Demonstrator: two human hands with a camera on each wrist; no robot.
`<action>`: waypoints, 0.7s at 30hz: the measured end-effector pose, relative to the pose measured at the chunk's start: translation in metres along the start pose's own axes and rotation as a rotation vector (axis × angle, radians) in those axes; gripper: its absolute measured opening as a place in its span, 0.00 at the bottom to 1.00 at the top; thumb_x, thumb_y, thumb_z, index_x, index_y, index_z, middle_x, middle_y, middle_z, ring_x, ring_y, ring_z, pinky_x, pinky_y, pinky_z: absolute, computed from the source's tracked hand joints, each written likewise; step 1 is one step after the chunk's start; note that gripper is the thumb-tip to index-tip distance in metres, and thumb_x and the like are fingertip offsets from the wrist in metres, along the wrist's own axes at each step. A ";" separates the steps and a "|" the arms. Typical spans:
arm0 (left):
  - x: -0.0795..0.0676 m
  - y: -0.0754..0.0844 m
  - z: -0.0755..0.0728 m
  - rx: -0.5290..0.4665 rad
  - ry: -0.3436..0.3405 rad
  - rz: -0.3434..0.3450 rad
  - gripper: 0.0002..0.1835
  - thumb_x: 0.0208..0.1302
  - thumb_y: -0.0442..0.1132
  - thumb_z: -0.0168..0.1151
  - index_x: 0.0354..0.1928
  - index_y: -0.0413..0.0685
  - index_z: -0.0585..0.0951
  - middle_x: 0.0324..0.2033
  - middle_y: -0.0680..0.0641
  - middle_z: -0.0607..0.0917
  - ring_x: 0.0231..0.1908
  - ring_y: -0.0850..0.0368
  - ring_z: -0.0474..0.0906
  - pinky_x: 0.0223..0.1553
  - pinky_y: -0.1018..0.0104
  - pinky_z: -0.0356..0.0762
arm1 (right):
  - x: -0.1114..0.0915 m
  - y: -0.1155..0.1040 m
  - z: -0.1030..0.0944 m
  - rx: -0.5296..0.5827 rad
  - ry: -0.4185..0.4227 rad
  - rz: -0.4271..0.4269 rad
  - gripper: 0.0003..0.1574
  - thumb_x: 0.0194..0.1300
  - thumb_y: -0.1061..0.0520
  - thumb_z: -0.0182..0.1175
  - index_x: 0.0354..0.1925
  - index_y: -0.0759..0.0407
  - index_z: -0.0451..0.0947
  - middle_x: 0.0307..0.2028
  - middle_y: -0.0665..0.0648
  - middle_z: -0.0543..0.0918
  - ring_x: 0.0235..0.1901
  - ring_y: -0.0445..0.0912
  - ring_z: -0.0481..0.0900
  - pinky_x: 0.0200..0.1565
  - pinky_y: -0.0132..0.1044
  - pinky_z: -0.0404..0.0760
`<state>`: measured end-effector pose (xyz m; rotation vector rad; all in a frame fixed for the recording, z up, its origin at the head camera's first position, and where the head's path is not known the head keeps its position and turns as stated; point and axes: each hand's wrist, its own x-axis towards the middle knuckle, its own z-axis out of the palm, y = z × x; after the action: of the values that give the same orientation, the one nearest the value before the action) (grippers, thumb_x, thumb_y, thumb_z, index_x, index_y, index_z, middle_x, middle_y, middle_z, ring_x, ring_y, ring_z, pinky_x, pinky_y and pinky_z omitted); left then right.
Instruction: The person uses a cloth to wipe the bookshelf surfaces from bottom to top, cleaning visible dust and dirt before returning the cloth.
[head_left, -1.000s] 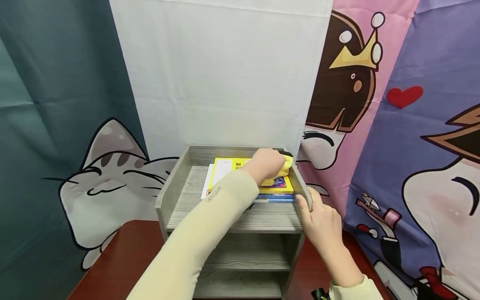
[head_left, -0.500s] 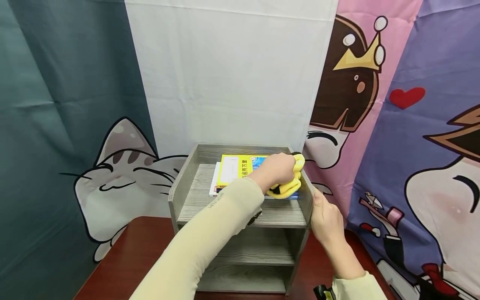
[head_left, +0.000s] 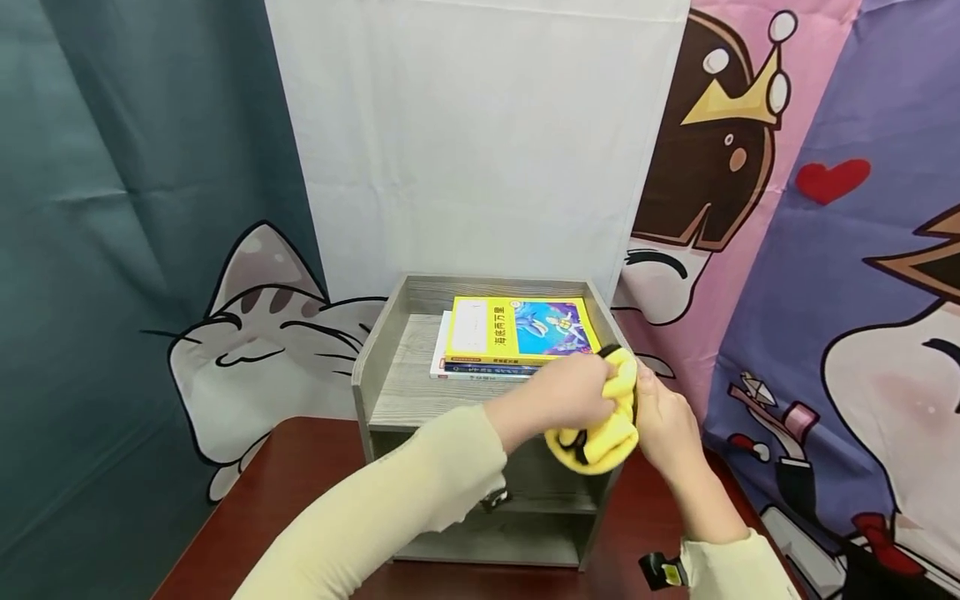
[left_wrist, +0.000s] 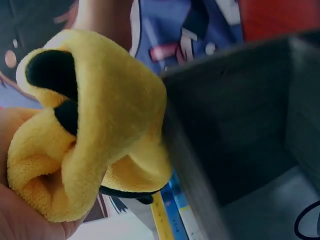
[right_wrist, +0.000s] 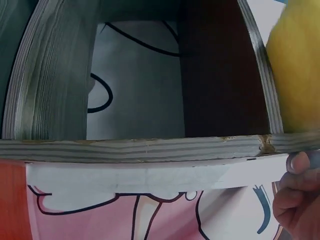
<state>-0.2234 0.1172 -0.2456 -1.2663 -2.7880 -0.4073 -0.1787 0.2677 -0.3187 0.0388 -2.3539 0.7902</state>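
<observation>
My left hand (head_left: 573,392) grips a yellow plush cloth (head_left: 600,437) with black edging. The cloth hangs bunched in front of the small grey wood-grain shelf unit (head_left: 386,354), past its top board. In the left wrist view the cloth (left_wrist: 117,110) bulges out in folds, with the fingers partly hidden by it. My right hand (head_left: 670,421) holds the unit's right side panel near its front corner. Fingers (right_wrist: 295,197) of that hand curl at the panel's edge in the right wrist view. On the top board lies a stack of books, a yellow one (head_left: 487,329) uppermost.
Two lower compartments (head_left: 517,537) open toward me beneath the top board. The unit stands on a dark red table (head_left: 292,492). Behind it hangs a white curtain (head_left: 480,142), flanked by printed cartoon cloths.
My left hand has drawn the yellow cloth forward, off the books and past the top board's front edge, uncovering the yellow book's cover. My right hand stays at the right side panel.
</observation>
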 end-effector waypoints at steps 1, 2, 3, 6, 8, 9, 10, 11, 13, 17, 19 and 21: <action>-0.005 0.001 0.003 0.003 0.007 0.003 0.06 0.60 0.45 0.59 0.37 0.53 0.78 0.22 0.54 0.77 0.24 0.62 0.72 0.21 0.72 0.68 | 0.001 0.000 -0.001 0.021 -0.023 0.011 0.32 0.75 0.47 0.31 0.49 0.68 0.74 0.32 0.71 0.79 0.36 0.63 0.78 0.37 0.55 0.73; -0.008 0.002 0.005 0.016 0.019 0.001 0.06 0.61 0.46 0.58 0.36 0.54 0.77 0.21 0.54 0.76 0.24 0.62 0.72 0.21 0.72 0.68 | 0.002 0.001 -0.002 0.061 -0.049 0.028 0.33 0.75 0.46 0.30 0.44 0.68 0.74 0.27 0.68 0.78 0.31 0.60 0.78 0.35 0.51 0.74; -0.012 0.003 0.007 0.039 0.044 0.003 0.06 0.61 0.47 0.58 0.37 0.55 0.77 0.21 0.55 0.75 0.24 0.62 0.72 0.20 0.71 0.67 | 0.002 0.002 -0.003 0.121 -0.076 0.050 0.34 0.75 0.45 0.29 0.37 0.68 0.74 0.22 0.65 0.76 0.26 0.56 0.76 0.30 0.47 0.73; -0.020 0.004 0.014 0.086 0.175 0.008 0.07 0.61 0.47 0.57 0.38 0.55 0.76 0.22 0.55 0.75 0.23 0.62 0.71 0.19 0.69 0.67 | 0.002 0.010 -0.005 0.396 -0.182 0.039 0.34 0.74 0.43 0.23 0.39 0.59 0.73 0.16 0.57 0.68 0.15 0.48 0.67 0.19 0.39 0.68; -0.021 0.006 0.019 0.124 0.300 0.045 0.10 0.60 0.47 0.57 0.42 0.54 0.75 0.25 0.55 0.76 0.24 0.62 0.71 0.21 0.70 0.68 | 0.003 0.018 -0.006 0.614 -0.264 0.003 0.36 0.73 0.42 0.18 0.41 0.54 0.73 0.14 0.56 0.66 0.11 0.47 0.62 0.14 0.38 0.63; -0.022 0.006 0.023 0.150 0.367 0.074 0.12 0.60 0.46 0.57 0.44 0.53 0.75 0.26 0.55 0.76 0.25 0.63 0.72 0.21 0.70 0.69 | 0.003 0.022 -0.006 0.712 -0.301 -0.021 0.36 0.73 0.42 0.16 0.44 0.51 0.73 0.14 0.56 0.66 0.11 0.47 0.61 0.12 0.38 0.62; -0.024 0.006 0.027 0.174 0.426 0.103 0.13 0.59 0.46 0.58 0.45 0.52 0.75 0.28 0.54 0.76 0.26 0.62 0.72 0.21 0.71 0.69 | 0.004 0.025 -0.005 0.795 -0.338 -0.046 0.36 0.73 0.43 0.14 0.47 0.48 0.72 0.15 0.56 0.67 0.11 0.47 0.61 0.12 0.39 0.60; -0.025 0.007 0.032 0.207 0.484 0.137 0.14 0.59 0.46 0.58 0.45 0.51 0.75 0.30 0.54 0.77 0.27 0.62 0.72 0.21 0.71 0.71 | 0.003 0.028 -0.004 0.859 -0.362 -0.055 0.37 0.72 0.43 0.14 0.44 0.48 0.73 0.16 0.55 0.67 0.11 0.48 0.60 0.12 0.39 0.59; -0.028 0.007 0.044 0.286 0.586 0.200 0.14 0.58 0.46 0.59 0.45 0.52 0.75 0.32 0.52 0.76 0.30 0.60 0.72 0.20 0.72 0.72 | 0.003 0.031 -0.002 0.953 -0.385 -0.070 0.39 0.72 0.43 0.13 0.38 0.51 0.73 0.16 0.54 0.68 0.12 0.49 0.59 0.12 0.40 0.56; -0.033 0.006 0.064 0.421 0.691 0.297 0.10 0.61 0.47 0.57 0.44 0.57 0.76 0.34 0.51 0.77 0.34 0.57 0.71 0.20 0.73 0.72 | -0.001 0.031 -0.001 1.005 -0.341 -0.026 0.36 0.73 0.43 0.17 0.34 0.51 0.72 0.16 0.50 0.69 0.11 0.50 0.57 0.14 0.41 0.55; -0.035 0.006 0.069 0.468 0.691 0.329 0.08 0.64 0.48 0.56 0.43 0.59 0.76 0.35 0.51 0.77 0.35 0.57 0.71 0.21 0.73 0.72 | -0.002 0.030 -0.001 1.000 -0.304 0.003 0.34 0.73 0.42 0.20 0.39 0.49 0.74 0.19 0.48 0.71 0.12 0.46 0.60 0.14 0.37 0.58; -0.037 0.005 0.071 0.520 0.659 0.349 0.09 0.63 0.48 0.56 0.44 0.61 0.76 0.36 0.52 0.76 0.35 0.57 0.70 0.24 0.72 0.73 | -0.003 0.028 -0.001 0.995 -0.271 0.029 0.33 0.73 0.41 0.23 0.45 0.45 0.77 0.23 0.46 0.76 0.15 0.41 0.67 0.17 0.32 0.66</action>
<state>-0.1909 0.1117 -0.3183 -1.1738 -1.9065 -0.0444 -0.1820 0.2909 -0.3350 0.5545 -1.9471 1.9819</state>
